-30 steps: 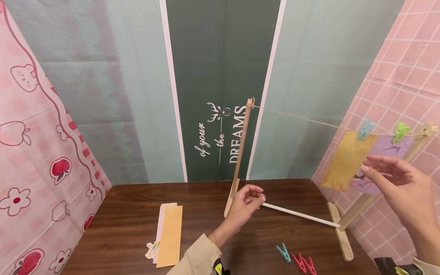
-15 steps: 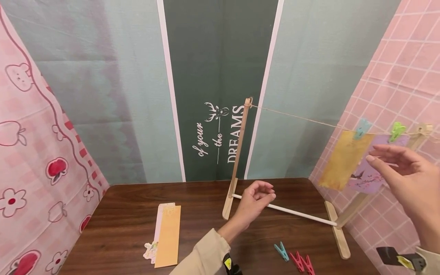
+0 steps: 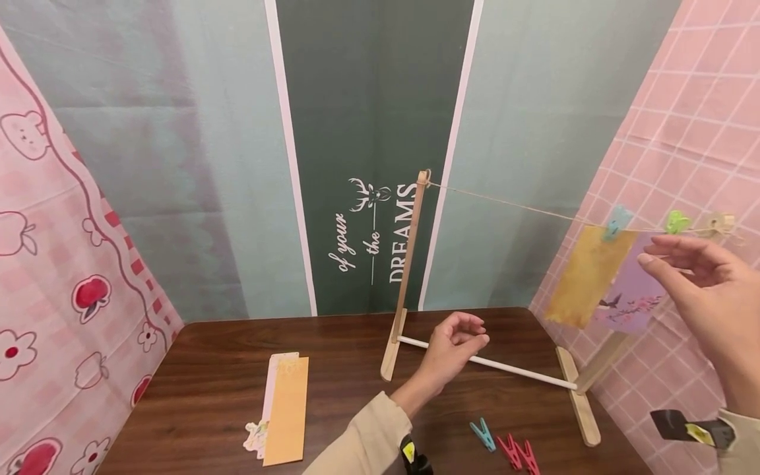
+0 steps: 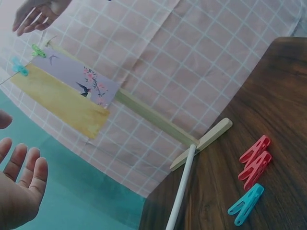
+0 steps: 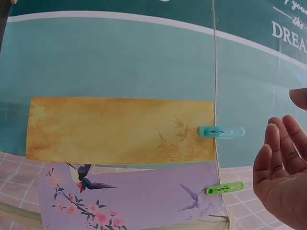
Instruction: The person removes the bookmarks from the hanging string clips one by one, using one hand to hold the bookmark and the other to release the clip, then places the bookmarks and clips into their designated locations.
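Note:
A yellow card point(image 5: 120, 129) with a bamboo print hangs from a string point(image 3: 510, 202) by a light blue clothespin point(image 5: 220, 132). Beside it a purple card point(image 5: 144, 196) with a bird and blossoms hangs from a green clothespin point(image 5: 224, 188). My right hand point(image 3: 706, 290) hovers before the purple card in the head view, fingers loosely bent and holding nothing; the right wrist view shows a gap between it and the clothespins. My left hand point(image 3: 448, 349) is raised in front of the white rod point(image 3: 522, 373), fingers relaxed and nothing in them.
The wooden stand has a left post point(image 3: 410, 264) and a right foot point(image 3: 578, 402). A blue clothespin point(image 3: 483, 434) and two red clothespins point(image 3: 518, 454) lie near the table's front. An orange card point(image 3: 286, 409) overlaps other paper pieces at left. A pink grid cloth point(image 3: 700, 132) hangs at right.
My right hand has drawn up and rightward, away from the yellow card's edge. My left hand has shifted right along the rod. Both cards stay hanging, and the head view has turned slightly.

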The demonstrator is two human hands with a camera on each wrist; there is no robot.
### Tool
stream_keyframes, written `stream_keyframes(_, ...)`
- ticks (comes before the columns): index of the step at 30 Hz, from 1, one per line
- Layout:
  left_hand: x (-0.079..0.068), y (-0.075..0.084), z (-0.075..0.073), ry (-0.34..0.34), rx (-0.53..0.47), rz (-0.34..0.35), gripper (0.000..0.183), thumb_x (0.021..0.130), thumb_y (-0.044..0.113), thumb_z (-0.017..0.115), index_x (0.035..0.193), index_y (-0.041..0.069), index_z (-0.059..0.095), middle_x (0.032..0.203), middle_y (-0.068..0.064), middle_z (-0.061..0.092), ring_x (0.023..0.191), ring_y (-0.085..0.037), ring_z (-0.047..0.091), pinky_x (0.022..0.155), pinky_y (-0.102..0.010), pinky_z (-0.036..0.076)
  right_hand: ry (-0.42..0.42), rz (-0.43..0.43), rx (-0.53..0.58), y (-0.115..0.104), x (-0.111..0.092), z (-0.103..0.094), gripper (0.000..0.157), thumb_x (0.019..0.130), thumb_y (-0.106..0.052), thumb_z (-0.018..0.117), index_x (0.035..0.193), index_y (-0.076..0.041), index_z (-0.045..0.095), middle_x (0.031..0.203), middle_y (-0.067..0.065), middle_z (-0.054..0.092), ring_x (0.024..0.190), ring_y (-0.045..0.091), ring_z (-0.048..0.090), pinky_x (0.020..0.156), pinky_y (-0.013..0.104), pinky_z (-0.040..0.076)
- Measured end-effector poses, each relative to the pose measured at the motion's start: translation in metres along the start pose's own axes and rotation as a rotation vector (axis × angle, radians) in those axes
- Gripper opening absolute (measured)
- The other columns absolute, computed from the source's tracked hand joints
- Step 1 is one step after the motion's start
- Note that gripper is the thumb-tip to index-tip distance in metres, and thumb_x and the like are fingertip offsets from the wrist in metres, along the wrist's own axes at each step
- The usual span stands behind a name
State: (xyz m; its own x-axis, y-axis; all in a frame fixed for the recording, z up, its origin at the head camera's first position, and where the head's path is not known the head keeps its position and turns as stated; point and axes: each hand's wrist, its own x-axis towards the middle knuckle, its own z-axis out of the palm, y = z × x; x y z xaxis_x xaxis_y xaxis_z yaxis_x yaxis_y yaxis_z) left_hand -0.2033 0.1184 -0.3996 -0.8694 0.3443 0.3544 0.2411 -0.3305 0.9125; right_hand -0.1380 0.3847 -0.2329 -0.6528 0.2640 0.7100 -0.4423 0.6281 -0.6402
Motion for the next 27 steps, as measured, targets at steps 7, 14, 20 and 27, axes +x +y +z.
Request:
stream_keyframes(7,0.007,-0.005,0.007,-0.009,0.024,0.004,0.023,0.087,0.005,0.070,0.108,0.002,0.063,0.100,-0.009,0.066,0.083,-0.010,0.063,0.069,-0.018,0.048,0.019,0.056,0.019,-0.002,0.006,0.001,0.040,0.083,0.009,0.069,0.122,0.000,0.064,0.099,-0.013,0.068,0.090,-0.001,0.062,0.079,0.006,0.043)
stream_keyframes(14,0.013,-0.007,0.014,-0.021,0.020,0.022,0.023,0.088,0.004,0.069,0.109,0.000,0.062,0.102,-0.010,0.066,0.082,-0.007,0.062,0.070,-0.019,0.050,-0.015,0.063,-0.036,-0.003,0.011,-0.001,0.039,0.085,0.003,0.070,0.123,-0.006,0.065,0.098,-0.020,0.066,0.091,-0.005,0.059,0.079,0.004,0.041)
stream_keyframes(20,0.018,-0.006,0.022,-0.033,0.038,-0.001,0.022,0.088,0.007,0.070,0.108,0.002,0.063,0.100,-0.005,0.066,0.084,-0.008,0.062,0.074,-0.020,0.050,-0.024,0.081,-0.063,-0.003,0.015,-0.002,0.036,0.086,-0.001,0.071,0.121,-0.008,0.066,0.096,-0.023,0.066,0.093,-0.005,0.057,0.078,0.003,0.040)
stream_keyframes(27,0.024,-0.007,0.031,-0.053,0.067,-0.009,0.019,0.087,0.008,0.071,0.105,0.006,0.065,0.096,0.002,0.065,0.082,-0.005,0.062,0.075,-0.020,0.051,-0.027,0.083,-0.074,-0.001,0.020,-0.003,0.034,0.087,-0.002,0.071,0.119,-0.008,0.066,0.096,-0.024,0.065,0.093,-0.007,0.057,0.078,0.003,0.040)
